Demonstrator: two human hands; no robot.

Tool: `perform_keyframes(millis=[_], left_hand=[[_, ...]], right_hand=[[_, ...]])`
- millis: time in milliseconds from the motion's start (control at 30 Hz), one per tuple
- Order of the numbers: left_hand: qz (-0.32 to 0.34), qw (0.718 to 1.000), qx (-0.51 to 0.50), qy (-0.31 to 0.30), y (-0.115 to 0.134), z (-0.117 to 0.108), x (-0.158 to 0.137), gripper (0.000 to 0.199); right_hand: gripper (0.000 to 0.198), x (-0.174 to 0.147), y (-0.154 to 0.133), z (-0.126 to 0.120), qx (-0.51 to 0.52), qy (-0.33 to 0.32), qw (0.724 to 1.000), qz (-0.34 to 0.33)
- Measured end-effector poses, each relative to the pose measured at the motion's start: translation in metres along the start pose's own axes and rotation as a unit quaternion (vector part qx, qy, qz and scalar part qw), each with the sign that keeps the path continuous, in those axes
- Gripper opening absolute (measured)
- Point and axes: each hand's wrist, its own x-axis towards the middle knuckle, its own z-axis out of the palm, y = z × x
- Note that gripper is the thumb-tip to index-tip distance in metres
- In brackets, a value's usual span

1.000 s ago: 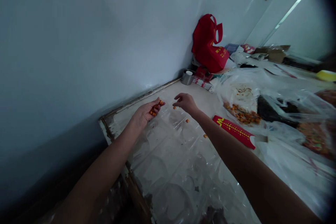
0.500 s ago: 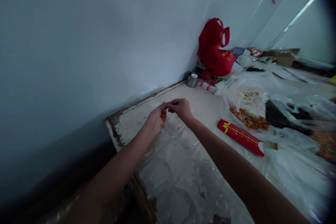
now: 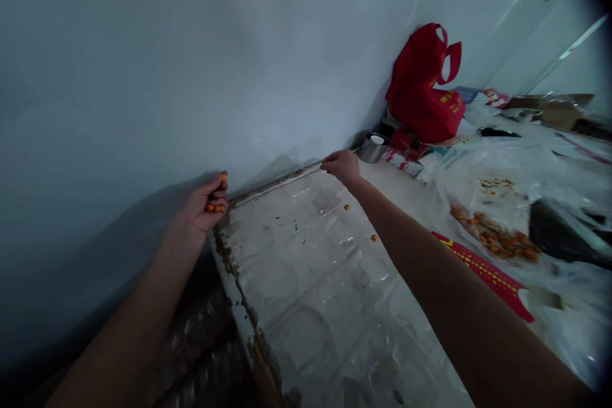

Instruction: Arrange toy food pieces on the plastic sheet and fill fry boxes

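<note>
My left hand (image 3: 208,201) is raised by the wall, just past the table's left corner. Its fingers are curled around several small orange balls (image 3: 216,208), with one pinched at the fingertips. Over the far edge of the table, my right hand (image 3: 342,166) has its fingertips pinched together; whatever they hold is too small to make out. An orange ball (image 3: 347,207) shows below the right hand, and another orange ball (image 3: 373,238) beside the forearm. Whether these two lie on the plastic or hang above it I cannot tell. Clear plastic sheeting (image 3: 306,287) covers the tabletop.
A red bag (image 3: 423,92) leans on the wall, with a metal cup (image 3: 371,150) in front. To the right lie a red packet (image 3: 488,274), partly behind my forearm, and a plastic bag (image 3: 478,172) with orange pieces (image 3: 497,236). The table's left edge (image 3: 239,293) is worn.
My hands have parted: the left went left toward the wall, the right slightly farther over the table. Two orange balls now show near the right forearm. The view has shifted left.
</note>
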Motion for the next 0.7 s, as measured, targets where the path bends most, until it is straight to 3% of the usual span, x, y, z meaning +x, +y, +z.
perform_keyframes(millis=[133, 267, 400, 567, 700], left_hand=[[0.043, 0.999, -0.009, 0.013, 0.006, -0.02, -0.002, 0.016], [0.055, 0.997, 0.015, -0.042, -0.008, -0.02, 0.004, 0.009], [0.024, 0.991, 0.059, -0.119, -0.033, 0.007, 0.005, 0.016], [-0.051, 0.989, 0.057, -0.124, -0.065, 0.047, 0.01, 0.013], [-0.091, 0.986, 0.075, -0.12, -0.087, 0.062, 0.024, 0.012]], right_hand=[[0.01, -0.006, 0.011, -0.017, -0.07, -0.028, 0.997, 0.001], [0.01, -0.019, 0.022, -0.017, -0.134, -0.019, 0.991, -0.004], [0.013, -0.021, 0.024, -0.004, -0.152, -0.019, 0.988, -0.018], [0.01, -0.023, 0.02, 0.01, -0.175, -0.045, 0.983, -0.037], [0.011, -0.028, 0.024, 0.015, -0.194, -0.068, 0.977, -0.051]])
